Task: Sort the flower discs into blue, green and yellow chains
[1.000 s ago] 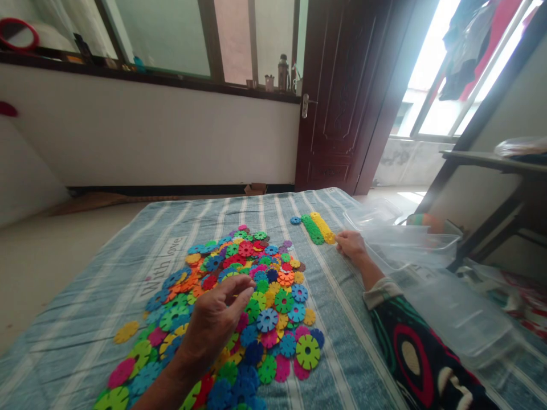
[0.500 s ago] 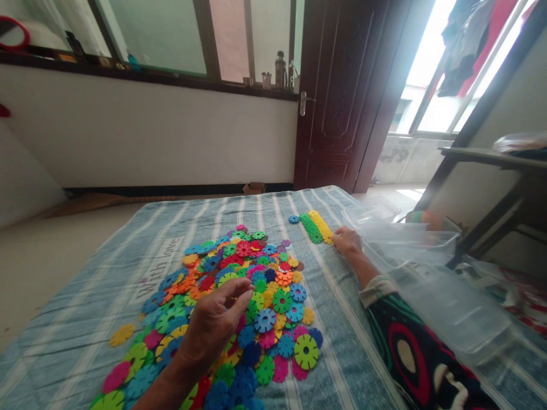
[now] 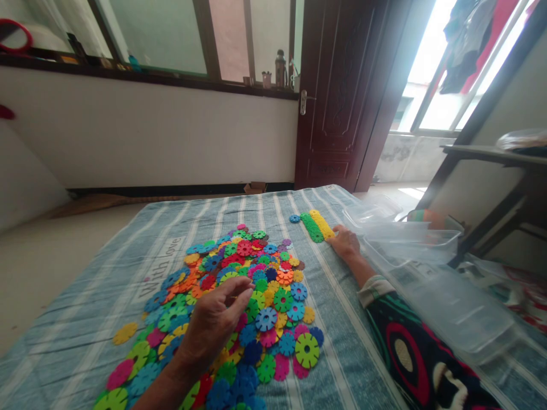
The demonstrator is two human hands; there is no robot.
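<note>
A heap of notched plastic snowflake discs (image 3: 265, 319) in many colours lies on the striped cloth. My left hand (image 3: 213, 319) is over the heap, fingers curled and thumb tip close to the fingertips; anything pinched there is hidden. To the right, my right hand (image 3: 345, 244) has its fingertips at the near end of a row of overlapping yellow discs (image 3: 321, 223), closed on the last one as far as I can see. Beside that row runs one of green discs (image 3: 312, 229). A single blue disc (image 3: 294, 218) sits left of the green row.
Clear plastic boxes (image 3: 412, 245) stand right of my right hand, with a clear lid or tray (image 3: 461, 319) nearer me. Blue striped cloth (image 3: 342, 341) covers the surface. Behind are a dark red door (image 3: 333, 102) and a ledge holding a flask (image 3: 280, 69).
The view has shifted very slightly. My right fingertips have moved slightly at the end of the yellow row. My left hand stays in place above the heap.
</note>
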